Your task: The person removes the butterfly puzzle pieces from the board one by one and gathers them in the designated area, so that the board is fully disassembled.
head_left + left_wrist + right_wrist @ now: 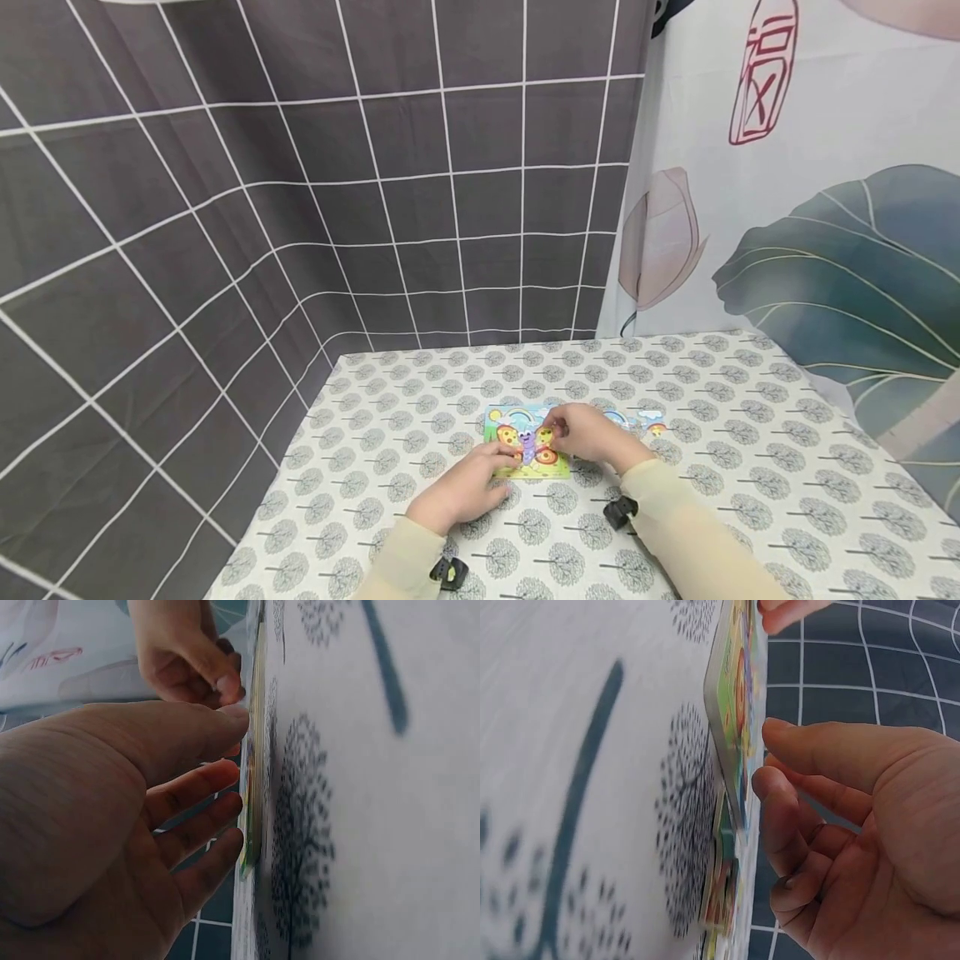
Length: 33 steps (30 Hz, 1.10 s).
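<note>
A flat puzzle board (551,471) with a purple and yellow butterfly, a sun and a rainbow lies on the patterned cloth. My left hand (468,487) rests its fairly straight fingers on the board's lower left part; the left wrist view shows its fingertips (232,799) along the board's edge. Over the upper right wing is my right hand (588,433), fingers bent and fingertips at the board's surface. In the right wrist view, a small gap separates its thumb and index finger, and no piece shows between them. The right hand hides the board's upper right corner.
Beyond the right hand, several loose puzzle pieces (652,425) with cloud and rainbow prints lie on the cloth. They sit close to the board's right edge in the right wrist view (721,889). A dark grid curtain (480,208) hangs behind the table.
</note>
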Motion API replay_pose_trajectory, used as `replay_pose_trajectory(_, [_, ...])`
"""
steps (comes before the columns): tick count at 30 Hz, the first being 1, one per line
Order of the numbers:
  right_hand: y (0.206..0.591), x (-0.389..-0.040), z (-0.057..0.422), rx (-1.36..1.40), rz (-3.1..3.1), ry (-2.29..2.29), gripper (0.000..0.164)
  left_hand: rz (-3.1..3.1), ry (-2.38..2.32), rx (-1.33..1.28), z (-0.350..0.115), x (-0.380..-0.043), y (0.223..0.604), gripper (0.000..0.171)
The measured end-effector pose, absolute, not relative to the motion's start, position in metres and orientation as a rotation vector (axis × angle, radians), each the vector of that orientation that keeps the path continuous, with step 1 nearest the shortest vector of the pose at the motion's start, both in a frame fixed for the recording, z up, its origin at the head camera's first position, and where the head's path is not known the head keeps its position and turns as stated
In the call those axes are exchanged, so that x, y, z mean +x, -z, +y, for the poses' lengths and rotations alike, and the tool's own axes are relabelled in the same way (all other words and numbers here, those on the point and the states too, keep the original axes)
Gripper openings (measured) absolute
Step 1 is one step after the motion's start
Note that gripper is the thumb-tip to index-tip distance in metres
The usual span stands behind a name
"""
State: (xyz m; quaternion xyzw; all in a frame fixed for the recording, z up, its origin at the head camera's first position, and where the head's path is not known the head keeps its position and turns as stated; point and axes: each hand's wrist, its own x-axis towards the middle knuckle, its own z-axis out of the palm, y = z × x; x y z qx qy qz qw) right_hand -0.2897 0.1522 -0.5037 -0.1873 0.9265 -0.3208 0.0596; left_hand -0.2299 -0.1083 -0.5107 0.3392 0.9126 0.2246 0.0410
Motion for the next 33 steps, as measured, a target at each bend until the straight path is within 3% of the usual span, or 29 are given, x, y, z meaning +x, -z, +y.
replay_pose_trajectory(16, [0.507, -0.298, 0.13, -0.579, 2.771, 0.904, 0.038, 2.756, -0.586, 1.043, -0.103, -0.226, 0.511, 0.049])
replay_pose_trajectory(33, [0.506, -0.294, 0.127, -0.561, 2.757, 0.897, 0.034, 2.752, -0.567, 1.022, -0.102, -0.226, 0.511, 0.049])
